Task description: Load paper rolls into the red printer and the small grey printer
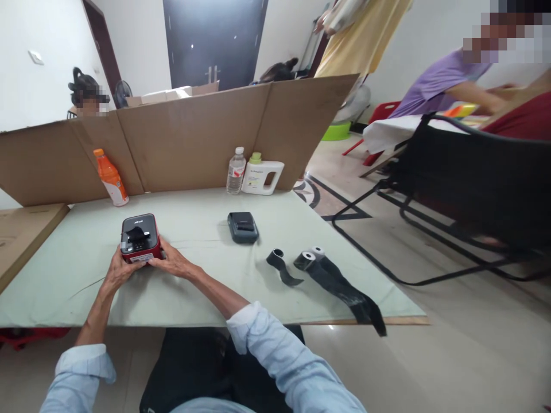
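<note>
Both my hands grip a small red and black label printer [138, 236] on the left part of the table. My left hand [119, 269] wraps its near left corner, and my right hand [173, 259] holds its right side, thumbs along the front edge. A dark strip sticks out of the slot on its top. To the right, a second, dark grey portable printer [243, 228] lies on the cloth. Beyond it are a short curled black strip [284, 268] and rolls of black label tape [344, 281], whose long tail hangs over the table's front edge.
A pale green cloth covers the table [181, 304]. Along the back stands a cardboard panel [189, 137], with an orange bottle [111, 178], a clear water bottle [236, 171] and a white jug [262, 176] before it. A cardboard box [30, 235] lies left; a black folding chair [465, 172] stands right, near a seated person.
</note>
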A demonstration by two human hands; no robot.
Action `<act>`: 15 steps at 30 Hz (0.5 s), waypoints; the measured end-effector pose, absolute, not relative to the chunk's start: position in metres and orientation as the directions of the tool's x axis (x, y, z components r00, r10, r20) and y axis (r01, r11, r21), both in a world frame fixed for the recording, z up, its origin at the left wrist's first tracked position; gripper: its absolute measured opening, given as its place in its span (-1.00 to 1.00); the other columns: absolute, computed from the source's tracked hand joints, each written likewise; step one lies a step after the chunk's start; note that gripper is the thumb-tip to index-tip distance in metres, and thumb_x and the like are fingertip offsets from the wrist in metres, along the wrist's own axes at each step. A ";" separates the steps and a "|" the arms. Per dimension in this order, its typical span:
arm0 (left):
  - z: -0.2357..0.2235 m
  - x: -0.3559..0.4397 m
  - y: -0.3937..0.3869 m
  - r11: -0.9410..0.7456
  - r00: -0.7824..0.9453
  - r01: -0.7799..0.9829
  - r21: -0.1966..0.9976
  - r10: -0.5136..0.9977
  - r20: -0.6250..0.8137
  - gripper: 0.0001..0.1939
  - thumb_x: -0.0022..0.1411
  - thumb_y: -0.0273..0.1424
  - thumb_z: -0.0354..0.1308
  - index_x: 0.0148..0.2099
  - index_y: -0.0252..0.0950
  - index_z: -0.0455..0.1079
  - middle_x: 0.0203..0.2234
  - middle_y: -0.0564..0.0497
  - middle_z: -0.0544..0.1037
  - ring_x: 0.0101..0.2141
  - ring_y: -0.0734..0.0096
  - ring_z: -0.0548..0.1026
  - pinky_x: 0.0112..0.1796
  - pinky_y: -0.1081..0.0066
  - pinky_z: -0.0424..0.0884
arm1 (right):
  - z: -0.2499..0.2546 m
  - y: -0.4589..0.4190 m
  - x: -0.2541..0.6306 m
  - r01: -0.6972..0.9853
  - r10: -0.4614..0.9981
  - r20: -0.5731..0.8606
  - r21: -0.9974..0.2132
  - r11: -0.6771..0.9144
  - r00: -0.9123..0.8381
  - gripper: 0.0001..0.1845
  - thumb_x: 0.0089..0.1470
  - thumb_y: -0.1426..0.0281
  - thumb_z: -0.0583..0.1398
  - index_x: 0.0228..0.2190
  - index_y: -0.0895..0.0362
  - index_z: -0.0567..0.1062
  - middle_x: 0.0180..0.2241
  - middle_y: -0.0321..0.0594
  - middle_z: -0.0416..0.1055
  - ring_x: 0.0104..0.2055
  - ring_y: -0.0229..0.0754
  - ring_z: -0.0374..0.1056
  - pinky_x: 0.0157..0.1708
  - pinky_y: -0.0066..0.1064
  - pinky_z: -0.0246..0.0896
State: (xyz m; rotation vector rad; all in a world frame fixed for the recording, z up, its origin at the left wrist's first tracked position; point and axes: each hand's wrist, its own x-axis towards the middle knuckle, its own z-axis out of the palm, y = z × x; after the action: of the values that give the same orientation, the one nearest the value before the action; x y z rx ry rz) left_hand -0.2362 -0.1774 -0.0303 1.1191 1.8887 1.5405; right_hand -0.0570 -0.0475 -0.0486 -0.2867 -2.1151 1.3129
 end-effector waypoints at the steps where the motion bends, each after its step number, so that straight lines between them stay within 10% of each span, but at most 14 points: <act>1: -0.032 -0.232 -0.174 0.024 -0.556 0.303 0.953 0.816 0.156 -0.04 -0.28 -0.15 0.66 0.14 -0.35 0.35 -0.06 -0.19 0.67 -0.07 0.00 0.67 0.08 -0.03 0.57 | -0.047 -0.047 -0.050 -0.172 0.487 0.388 -0.886 0.430 -0.783 -0.20 0.16 0.24 0.35 0.35 0.07 0.26 0.24 -0.10 0.45 0.21 0.02 0.42 0.20 -0.16 0.36; 15: -0.060 -0.144 -0.105 -0.053 -0.378 0.431 0.901 0.896 0.234 0.02 -0.14 -0.21 0.63 0.33 -0.25 0.28 0.06 -0.17 0.62 0.07 0.01 0.60 0.13 0.02 0.50 | -0.084 -0.011 0.048 -0.067 0.696 0.331 -0.923 0.378 -0.637 -0.18 0.17 0.24 0.31 0.39 0.00 0.24 0.21 -0.10 0.49 0.19 0.06 0.43 0.21 -0.01 0.37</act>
State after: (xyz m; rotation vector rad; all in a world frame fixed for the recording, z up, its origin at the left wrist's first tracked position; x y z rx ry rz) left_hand -0.1436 -0.1051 -0.0602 1.4075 1.7934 1.4232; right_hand 0.0480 -0.0107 -0.0845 -0.5433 -1.9070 1.3231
